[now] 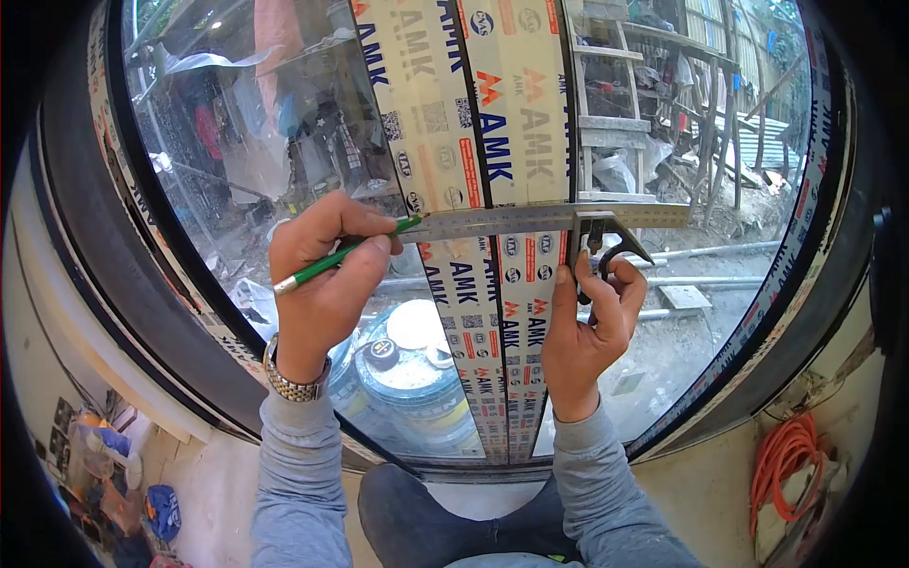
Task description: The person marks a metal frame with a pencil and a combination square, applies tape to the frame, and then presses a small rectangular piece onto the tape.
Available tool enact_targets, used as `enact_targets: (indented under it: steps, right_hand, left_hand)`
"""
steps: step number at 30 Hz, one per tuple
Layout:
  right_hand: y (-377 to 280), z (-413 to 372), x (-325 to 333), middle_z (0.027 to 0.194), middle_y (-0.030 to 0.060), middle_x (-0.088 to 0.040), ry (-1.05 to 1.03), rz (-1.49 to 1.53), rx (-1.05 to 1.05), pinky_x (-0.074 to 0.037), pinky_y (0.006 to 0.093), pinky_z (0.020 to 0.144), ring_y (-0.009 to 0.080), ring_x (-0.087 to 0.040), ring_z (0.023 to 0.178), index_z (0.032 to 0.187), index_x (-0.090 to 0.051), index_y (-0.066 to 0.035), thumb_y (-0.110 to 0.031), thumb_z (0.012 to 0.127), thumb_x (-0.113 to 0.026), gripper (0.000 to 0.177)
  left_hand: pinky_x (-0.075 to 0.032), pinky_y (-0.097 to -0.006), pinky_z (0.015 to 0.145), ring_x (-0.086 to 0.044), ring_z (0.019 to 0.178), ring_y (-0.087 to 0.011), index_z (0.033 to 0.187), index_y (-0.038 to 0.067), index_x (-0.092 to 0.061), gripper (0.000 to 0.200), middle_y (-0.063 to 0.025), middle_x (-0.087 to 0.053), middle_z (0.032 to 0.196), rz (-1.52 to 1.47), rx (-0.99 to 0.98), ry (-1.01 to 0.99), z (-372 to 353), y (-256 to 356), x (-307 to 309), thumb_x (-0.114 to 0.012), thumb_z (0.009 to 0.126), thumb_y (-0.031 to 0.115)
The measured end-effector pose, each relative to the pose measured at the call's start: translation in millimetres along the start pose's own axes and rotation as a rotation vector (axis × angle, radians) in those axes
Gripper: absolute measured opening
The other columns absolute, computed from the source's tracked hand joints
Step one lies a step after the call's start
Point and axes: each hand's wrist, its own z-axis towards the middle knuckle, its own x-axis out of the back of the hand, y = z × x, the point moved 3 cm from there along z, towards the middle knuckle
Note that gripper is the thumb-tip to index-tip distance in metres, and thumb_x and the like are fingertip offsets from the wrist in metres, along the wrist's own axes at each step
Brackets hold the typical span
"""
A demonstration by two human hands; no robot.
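Observation:
My left hand (327, 275) is closed around a green pencil (317, 265), its tip at the left end of a metal ruler. That ruler (492, 221) lies level across the window frame (511, 142), which is covered with printed AMK film. At the ruler's right part sits the black and metal head (598, 237) of the combination square. My right hand (595, 327) grips this head from below, with the fingers bent around it and the thumb near the film.
Glass panes (246, 123) stand on both sides of the frame. Through the glass show a wooden ladder (611, 123) and a blue drum (412, 369). An orange hose (786, 464) lies coiled at the lower right. Assorted items and a blue bag (163, 511) are at the lower left.

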Motion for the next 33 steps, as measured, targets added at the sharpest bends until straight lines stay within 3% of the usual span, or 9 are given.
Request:
enact_targets:
  steps: [9, 10, 14, 19, 21, 26, 33]
  right_hand:
    - [-4, 1, 1, 0.119, 0.0137, -0.055, -0.009, 0.01, 0.0, -0.04, 0.0349, 0.086, 0.0238, -0.051, 0.103, 0.114, -0.079, -0.004, 0.0, 0.089, -0.08, 0.025]
    - [-5, 2, 1, 0.119, 0.014, -0.055, -0.017, -0.016, -0.006, -0.04, 0.035, 0.085, 0.0238, -0.051, 0.102, 0.114, -0.079, -0.003, 0.0, 0.089, -0.08, 0.025]
    - [-5, 1, 2, 0.117, 0.0145, -0.055, -0.019, -0.03, -0.003, -0.04, 0.0355, 0.086, 0.0243, -0.05, 0.101, 0.113, -0.079, -0.002, 0.0, 0.09, -0.079, 0.023]
    - [-4, 1, 2, 0.118, 0.0146, -0.055, -0.031, -0.03, -0.026, -0.04, 0.0363, 0.087, 0.0247, -0.05, 0.102, 0.112, -0.078, -0.001, 0.0, 0.09, -0.078, 0.021]
    - [-6, 2, 2, 0.118, 0.0144, -0.055, -0.029, -0.029, -0.027, -0.04, 0.0365, 0.087, 0.0245, -0.05, 0.102, 0.112, -0.079, -0.002, 0.0, 0.09, -0.078, 0.021]
    - [-6, 2, 2, 0.118, 0.0139, -0.054, -0.032, -0.03, -0.044, -0.04, 0.0364, 0.087, 0.0243, -0.05, 0.102, 0.111, -0.079, -0.002, -0.001, 0.091, -0.078, 0.02]
    - [-4, 0, 2, 0.117, 0.0141, -0.054, -0.026, -0.018, -0.042, -0.04, 0.0363, 0.089, 0.0241, -0.05, 0.103, 0.111, -0.079, -0.001, -0.002, 0.092, -0.077, 0.019]
  left_hand:
    - [-0.049, -0.0267, 0.059, -0.063, 0.064, -0.0105, 0.089, -0.005, -0.068, 0.01, -0.0093, -0.07, 0.076, -0.032, -0.095, -0.035, 9, -2, -26, -0.067, 0.084, 0.003]
    - [-0.059, -0.0322, 0.073, -0.073, 0.078, -0.0177, 0.093, -0.007, -0.066, 0.009, -0.0138, -0.073, 0.088, 0.033, -0.042, -0.111, 7, 2, -24, -0.063, 0.088, 0.0]
    - [-0.057, -0.0301, 0.071, -0.073, 0.076, -0.0176, 0.09, -0.006, -0.067, 0.009, -0.0134, -0.073, 0.083, 0.072, -0.063, -0.126, 7, 2, -17, -0.065, 0.087, 0.002]
    - [-0.056, -0.0305, 0.07, -0.073, 0.075, -0.0191, 0.089, -0.005, -0.067, 0.008, -0.0133, -0.072, 0.083, 0.105, -0.019, -0.041, -6, 4, 6, -0.064, 0.085, 0.001]
    - [-0.056, -0.0311, 0.072, -0.073, 0.077, -0.0198, 0.09, -0.005, -0.067, 0.008, -0.0137, -0.071, 0.086, -0.012, 0.051, 0.056, -14, 5, 13, -0.064, 0.085, 0.001]
    - [-0.056, -0.0333, 0.076, -0.071, 0.081, -0.0212, 0.098, -0.004, -0.065, 0.013, -0.0152, -0.067, 0.093, -0.03, -0.033, 0.174, -35, 8, 25, -0.062, 0.087, 0.0]
    - [-0.054, -0.0307, 0.072, -0.071, 0.077, -0.0186, 0.097, -0.002, -0.067, 0.012, -0.0144, -0.073, 0.085, -0.07, -0.043, 0.24, -41, 7, 26, -0.063, 0.086, 0.001]
